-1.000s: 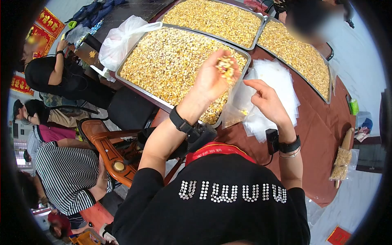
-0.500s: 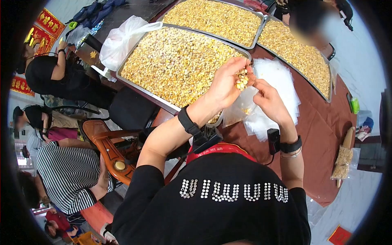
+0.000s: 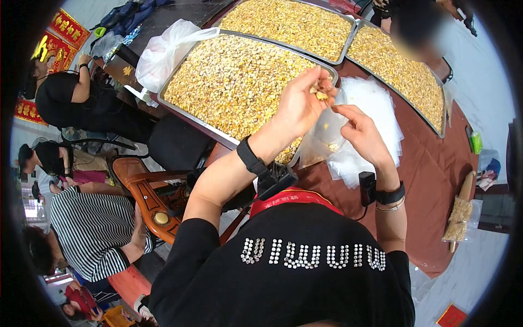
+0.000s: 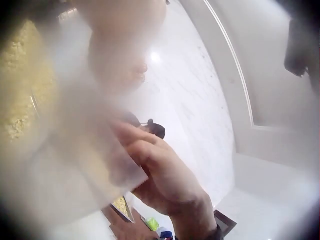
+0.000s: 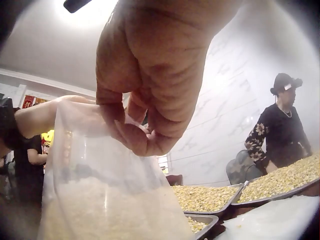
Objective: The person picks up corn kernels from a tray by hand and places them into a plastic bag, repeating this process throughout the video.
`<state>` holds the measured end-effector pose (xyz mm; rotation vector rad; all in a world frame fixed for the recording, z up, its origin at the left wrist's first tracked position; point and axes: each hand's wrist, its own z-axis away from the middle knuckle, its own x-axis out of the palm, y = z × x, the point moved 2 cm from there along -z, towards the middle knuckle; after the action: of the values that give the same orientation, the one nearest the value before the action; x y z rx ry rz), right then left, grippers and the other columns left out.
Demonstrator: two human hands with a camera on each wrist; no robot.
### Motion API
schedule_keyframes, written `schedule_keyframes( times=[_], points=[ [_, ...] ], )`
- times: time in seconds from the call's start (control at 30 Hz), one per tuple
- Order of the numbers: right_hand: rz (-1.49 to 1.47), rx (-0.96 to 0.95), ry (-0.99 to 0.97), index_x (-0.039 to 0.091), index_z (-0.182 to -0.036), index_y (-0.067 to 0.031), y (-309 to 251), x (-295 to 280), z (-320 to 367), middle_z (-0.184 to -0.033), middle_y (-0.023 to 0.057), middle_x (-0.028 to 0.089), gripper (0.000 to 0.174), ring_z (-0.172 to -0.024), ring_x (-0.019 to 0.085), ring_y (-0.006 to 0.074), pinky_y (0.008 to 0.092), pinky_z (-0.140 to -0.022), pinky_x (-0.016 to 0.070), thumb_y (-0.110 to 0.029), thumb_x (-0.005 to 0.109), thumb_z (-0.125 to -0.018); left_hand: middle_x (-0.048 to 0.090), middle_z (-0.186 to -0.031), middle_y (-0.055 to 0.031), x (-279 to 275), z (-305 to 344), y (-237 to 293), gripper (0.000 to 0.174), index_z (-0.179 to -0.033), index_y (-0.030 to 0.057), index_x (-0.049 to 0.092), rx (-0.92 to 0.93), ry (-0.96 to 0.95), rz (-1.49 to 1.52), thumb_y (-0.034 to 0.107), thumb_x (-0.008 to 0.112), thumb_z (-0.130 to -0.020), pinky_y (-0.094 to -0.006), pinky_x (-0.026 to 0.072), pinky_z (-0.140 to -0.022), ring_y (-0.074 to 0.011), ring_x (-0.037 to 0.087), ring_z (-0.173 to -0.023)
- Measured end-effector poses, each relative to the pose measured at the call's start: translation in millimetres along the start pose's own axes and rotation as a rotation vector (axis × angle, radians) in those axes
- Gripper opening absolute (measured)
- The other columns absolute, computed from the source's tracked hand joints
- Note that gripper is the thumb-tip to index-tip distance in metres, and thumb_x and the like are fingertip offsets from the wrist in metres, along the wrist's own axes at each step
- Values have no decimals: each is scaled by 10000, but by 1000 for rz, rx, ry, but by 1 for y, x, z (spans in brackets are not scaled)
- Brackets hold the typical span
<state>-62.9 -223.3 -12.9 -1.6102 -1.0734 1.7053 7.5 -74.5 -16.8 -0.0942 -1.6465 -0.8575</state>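
Note:
My left hand (image 3: 299, 106) is cupped, palm up, by the mouth of a clear plastic bag (image 3: 326, 133), with a few small yellow dried pieces (image 3: 319, 95) showing in its curled fingers. Thumb and fingers of my right hand (image 5: 150, 75) pinch the bag's upper edge, as the right wrist view shows. Some yellow pieces lie low inside the bag. In the left wrist view my left hand (image 4: 120, 45) is blurred above the hazy bag (image 4: 100, 170), and my right hand (image 4: 167, 175) grips its edge from the other side.
Three metal trays of yellow pieces, a near tray (image 3: 229, 82), a far tray (image 3: 289, 27) and a right tray (image 3: 397, 71), cover much of the table. A stack of clear bags (image 3: 376, 120) lies beside my right hand. A white plastic bag (image 3: 166, 57) stands left. Several people are around.
My left hand has moved right, from over the near tray to the bag's mouth. Fewer yellow pieces show in its fingers. My right hand stays near the same spot.

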Motion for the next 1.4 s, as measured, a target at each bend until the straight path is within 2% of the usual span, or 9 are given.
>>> schedule_keyframes(
  times=[0.23, 0.33, 0.4, 0.7, 0.9, 1.03, 1.17, 1.27, 1.4],
  points=[
    [-60, 34, 49, 531, -1178, 22, 9, -13, 15, -1116, 70, 542, 479, -645, 434, 71, 203, -622, 405, 23, 453, -706, 543, -795, -63, -93, -22, 28, 176, -913, 57, 560, 58, 123, -433, 224, 507, -895, -326, 434, -712, -187, 513, -804],
    [-144, 92, 83, 531, -1181, 26, 14, -18, 23, -1124, 46, 528, 473, -636, 416, 48, 182, -599, 383, 47, 440, -717, 575, -942, -121, -130, -10, 14, 241, -1033, 48, 566, -116, 191, -1288, 220, 530, -868, -367, 441, -776, -231, 542, -884],
    [-160, 85, 78, 531, -1181, 26, 15, -20, 27, -1125, 47, 525, 470, -639, 413, 44, 179, -597, 380, 47, 439, -720, 503, -1165, -201, -148, 3, -2, 400, -1194, 67, 496, 19, -186, -2248, 222, 554, -830, -411, 404, -893, -313, 511, -1043],
    [-173, 44, 42, 526, -1178, 37, 12, -14, 22, -1130, 49, 513, 459, -652, 415, 42, 172, -595, 373, 49, 434, -729, 352, -1338, -221, -160, -5, -50, 532, -1316, 48, 328, 192, -481, -2220, 200, 511, -839, -450, 300, -1012, -376, 341, -1237],
    [-177, 56, 33, 523, -1180, 42, 8, -17, 25, -1132, 55, 506, 463, -659, 421, 43, 174, -601, 376, 48, 429, -726, 543, -1060, -84, -147, -7, -49, 334, -1107, 90, 500, 63, -522, -2457, 217, 544, -801, -406, 403, -855, -290, 514, -989],
    [-185, 60, 39, 526, -1180, 38, 11, -17, 25, -1133, 61, 505, 470, -660, 423, 43, 176, -602, 378, 50, 425, -721, 559, -928, -73, -155, -6, -31, 217, -983, 115, 552, 334, -666, -2375, 225, 556, -796, -394, 437, -763, -269, 547, -895],
    [-186, 44, 46, 532, -1178, 28, 11, -14, 23, -1140, 60, 506, 474, -656, 422, 44, 178, -601, 380, 51, 423, -717, 573, -847, -71, -161, -16, -9, 163, -911, 64, 573, 76, -232, -2257, 209, 535, -846, -339, 460, -684, -246, 570, -827],
    [-181, 39, 29, 536, -1176, 18, 8, -13, 21, -1136, 55, 515, 478, -649, 422, 50, 183, -603, 385, 50, 426, -711, 522, -797, -2, -159, -16, 14, 232, -828, 61, 542, 13, 398, -1099, 263, 460, -908, -275, 435, -595, -132, 513, -737],
    [-107, 33, 29, 539, -1170, 12, 2, -6, 13, -1111, 61, 536, 470, -638, 425, 61, 191, -608, 394, 30, 441, -711, 526, -788, -81, -160, -9, 28, 200, -884, 79, 498, -179, 419, 153, 264, 425, -910, -239, 390, -507, -141, 487, -648]
  ],
)
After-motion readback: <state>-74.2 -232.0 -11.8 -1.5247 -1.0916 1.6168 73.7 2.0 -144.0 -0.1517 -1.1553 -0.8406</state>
